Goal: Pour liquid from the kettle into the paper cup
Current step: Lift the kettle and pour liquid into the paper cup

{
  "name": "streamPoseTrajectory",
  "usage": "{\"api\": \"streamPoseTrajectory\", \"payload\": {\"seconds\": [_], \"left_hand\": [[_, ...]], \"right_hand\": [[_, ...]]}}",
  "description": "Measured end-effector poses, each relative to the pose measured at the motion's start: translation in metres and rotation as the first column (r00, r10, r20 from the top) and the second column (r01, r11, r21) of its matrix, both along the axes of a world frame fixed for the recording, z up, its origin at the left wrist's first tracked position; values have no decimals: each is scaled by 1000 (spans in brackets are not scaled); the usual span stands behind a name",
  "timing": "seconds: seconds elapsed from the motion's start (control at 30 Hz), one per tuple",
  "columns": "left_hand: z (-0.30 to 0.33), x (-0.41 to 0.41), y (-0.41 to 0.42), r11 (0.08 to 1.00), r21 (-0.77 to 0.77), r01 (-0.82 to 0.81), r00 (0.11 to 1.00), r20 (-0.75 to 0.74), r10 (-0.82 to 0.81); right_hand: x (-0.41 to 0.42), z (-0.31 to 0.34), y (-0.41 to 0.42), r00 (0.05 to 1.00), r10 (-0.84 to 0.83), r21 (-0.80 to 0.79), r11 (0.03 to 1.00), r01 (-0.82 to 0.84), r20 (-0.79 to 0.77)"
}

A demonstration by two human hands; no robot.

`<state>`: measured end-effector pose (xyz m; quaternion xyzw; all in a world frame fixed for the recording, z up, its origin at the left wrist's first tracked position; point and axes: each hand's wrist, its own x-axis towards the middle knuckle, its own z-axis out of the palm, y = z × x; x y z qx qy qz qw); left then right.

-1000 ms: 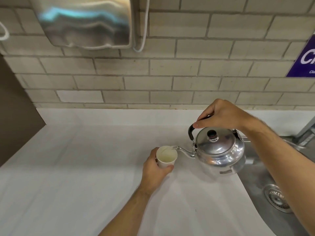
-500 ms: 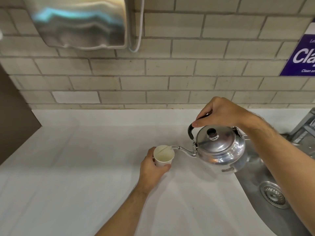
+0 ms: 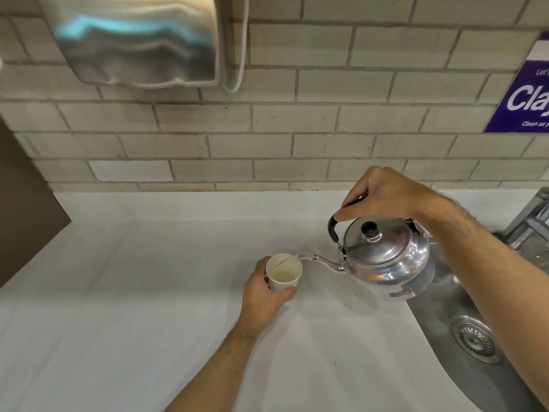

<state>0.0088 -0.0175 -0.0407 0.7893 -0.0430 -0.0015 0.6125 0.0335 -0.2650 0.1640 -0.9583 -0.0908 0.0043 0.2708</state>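
A small white paper cup [image 3: 283, 276] stands on the white counter [image 3: 133, 292], and my left hand [image 3: 263, 295] is wrapped around its near side. A shiny metal kettle [image 3: 386, 260] with a black lid knob hangs tilted to the left, just right of the cup. My right hand [image 3: 386, 196] grips its black handle from above. The thin spout reaches over the cup's rim, and a fine stream of liquid runs from it into the cup. Pale liquid shows inside the cup.
A steel sink [image 3: 481, 352] with a round drain lies to the right, under my right forearm, with a tap [image 3: 531, 221] at its far edge. On the brick wall hang a metal hand dryer [image 3: 133, 43] and a purple sign [image 3: 525, 99].
The kettle has tipped a little further left, showing more of its underside. The cup and my left hand stay in place while liquid keeps running in. The camera view shifted slightly.
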Motion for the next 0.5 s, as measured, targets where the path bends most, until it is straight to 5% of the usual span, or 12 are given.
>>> {"api": "streamPoseTrajectory", "payload": {"seconds": [0.5], "left_hand": [[0, 1, 0, 1000, 6, 8, 1000, 2, -8]], "right_hand": [[3, -1, -2, 1000, 24, -36, 999, -23, 16]]}}
